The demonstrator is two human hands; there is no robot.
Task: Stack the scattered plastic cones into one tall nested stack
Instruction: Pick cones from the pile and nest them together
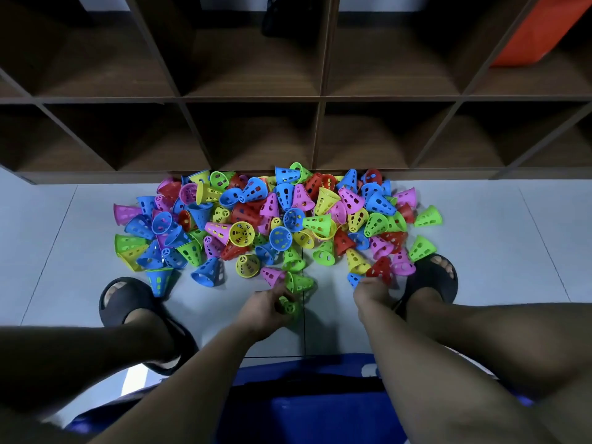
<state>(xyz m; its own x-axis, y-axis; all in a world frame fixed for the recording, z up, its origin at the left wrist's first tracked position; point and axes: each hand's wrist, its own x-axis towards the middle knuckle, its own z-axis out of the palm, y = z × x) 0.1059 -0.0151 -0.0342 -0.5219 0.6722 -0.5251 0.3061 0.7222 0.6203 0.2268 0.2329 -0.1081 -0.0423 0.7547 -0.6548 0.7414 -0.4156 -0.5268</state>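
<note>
Green cone (290,307) clutched in left grip (266,310), barely started; right grip (371,291) at pile (288,219) edge, can't tell if closed; nest another next.

A dark wooden cubby shelf (320,97) stands on grey floor tiles (64,225) (orange bag (538,33) top right).

pale grey tiled floor (64,251), thin dark grout lines. heap of perforated cones (278,219) lies on the tiles: blue, pink, green, yellow, red, mostly tipped over. back edge against foot of dark wooden shelf unit (256,174). two black slippers (128,302) planted at the near corners.
</note>
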